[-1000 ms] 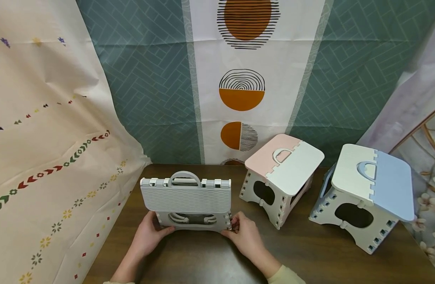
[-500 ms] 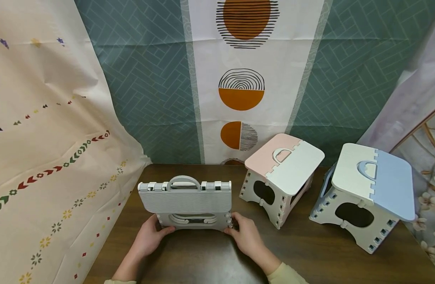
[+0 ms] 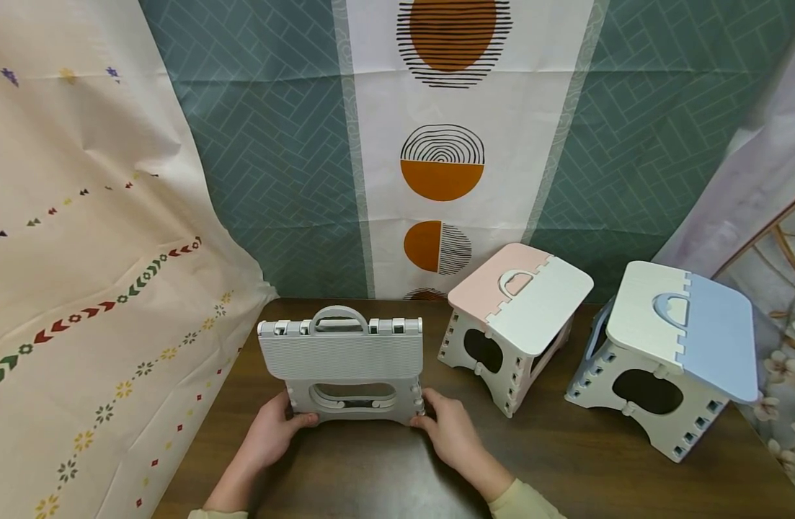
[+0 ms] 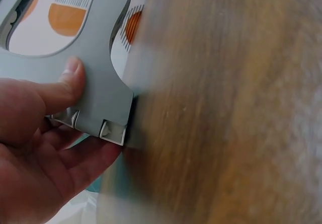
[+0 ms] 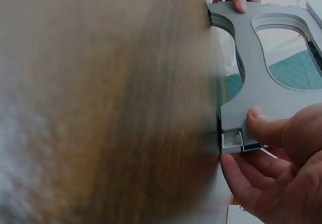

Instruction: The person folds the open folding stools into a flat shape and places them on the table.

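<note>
A grey folding stool [image 3: 345, 360] stands upright on the wooden table in the head view, its ribbed seat panel hanging down in front of the leg panel. Its arched handle points up. My left hand [image 3: 274, 429] grips the lower left corner, with the thumb pressed on the front face. The left wrist view shows the fingers of this left hand [image 4: 55, 128] curled under the stool's edge. At the lower right corner my right hand [image 3: 452, 430] holds on, thumb in front. In the right wrist view, the right hand's fingers [image 5: 246, 183] wrap round the edge.
A pink and white folding stool [image 3: 520, 295] stands unfolded to the right. Farther right is an unfolded blue and white one [image 3: 689, 324]. Patterned cloths hang behind and at both sides of the brown table [image 3: 365, 476].
The grey stool's top dipped towards me, then rose and tipped back, so more of the leg panel shows. My right thumb has shifted slightly right. The other stools stay put.
</note>
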Demonstrator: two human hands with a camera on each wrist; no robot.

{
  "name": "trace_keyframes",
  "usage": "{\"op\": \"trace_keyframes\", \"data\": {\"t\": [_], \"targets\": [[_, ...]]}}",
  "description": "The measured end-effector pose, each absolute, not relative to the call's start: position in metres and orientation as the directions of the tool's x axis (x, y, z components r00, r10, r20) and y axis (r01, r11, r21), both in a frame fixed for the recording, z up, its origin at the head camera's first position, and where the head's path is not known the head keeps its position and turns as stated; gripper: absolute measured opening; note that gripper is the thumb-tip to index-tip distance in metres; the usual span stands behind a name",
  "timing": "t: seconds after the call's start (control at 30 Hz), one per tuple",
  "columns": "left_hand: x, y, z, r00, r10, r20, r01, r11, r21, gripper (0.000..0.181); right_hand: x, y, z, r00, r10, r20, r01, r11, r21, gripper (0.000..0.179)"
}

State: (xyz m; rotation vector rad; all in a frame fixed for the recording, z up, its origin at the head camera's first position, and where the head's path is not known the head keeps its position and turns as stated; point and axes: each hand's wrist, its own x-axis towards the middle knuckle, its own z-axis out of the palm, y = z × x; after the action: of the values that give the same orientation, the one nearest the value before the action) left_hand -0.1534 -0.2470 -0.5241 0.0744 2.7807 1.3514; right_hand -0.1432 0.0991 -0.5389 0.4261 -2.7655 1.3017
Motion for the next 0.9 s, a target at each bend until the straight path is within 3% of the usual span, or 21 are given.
{"op": "trace_keyframes", "data": {"t": [0.33, 0.5, 0.73, 0.9], "targets": [[-0.149, -0.247, -0.525, -0.995, 0.101, 0.003, 0.062, 0.591, 0.804, 0.049, -0.134, 0.093, -0.533, -0.943, -0.254, 0.217, -0.329, 0.596, -0.732, 0.044], [-0.147, -0.244, -0.523, -0.992, 0.120, 0.049, 0.106, 0.536, 0.838, 0.051, -0.131, 0.089, -0.529, -0.923, -0.264, 0.280, -0.384, 0.576, -0.722, 0.059], [-0.145, -0.243, -0.520, -0.992, 0.118, 0.039, 0.092, 0.489, 0.868, 0.046, -0.130, 0.084, -0.526, -0.950, -0.213, 0.230, -0.313, 0.594, -0.741, 0.094], [-0.145, -0.243, -0.519, -0.993, 0.116, -0.025, 0.038, 0.503, 0.863, 0.049, -0.128, 0.082, -0.526, -0.962, -0.188, 0.200, -0.274, 0.655, -0.704, 0.098]]}}
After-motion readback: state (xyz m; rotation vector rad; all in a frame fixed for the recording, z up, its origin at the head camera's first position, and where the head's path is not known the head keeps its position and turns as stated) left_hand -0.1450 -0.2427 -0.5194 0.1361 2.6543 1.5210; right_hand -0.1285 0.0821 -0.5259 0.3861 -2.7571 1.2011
